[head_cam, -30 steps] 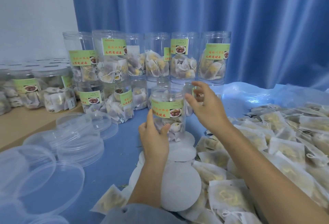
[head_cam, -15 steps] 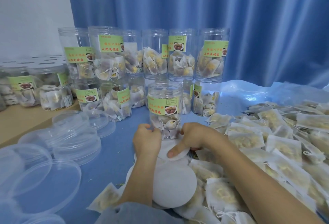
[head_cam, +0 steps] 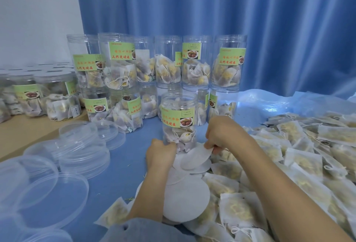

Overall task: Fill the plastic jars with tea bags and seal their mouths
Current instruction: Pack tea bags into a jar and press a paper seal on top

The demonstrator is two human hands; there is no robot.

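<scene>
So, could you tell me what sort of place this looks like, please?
Probably a small hand-packing workspace, perhaps home-based rather than a factory. Rows of labelled jars stacked two high stand before a blue curtain, loose tea bags are heaped on the table, and clear lids lie stacked nearby.

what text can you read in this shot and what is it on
"天然更健康" in red: green label on a top-row jar, repeated on the far right jar's label and, it seems, on the front jar.
The orange line above it on each label: too blurred to read.
Small boxed print beside the fruit pictures: too small to read.
Small white tag on a left jar: unreadable.
</scene>
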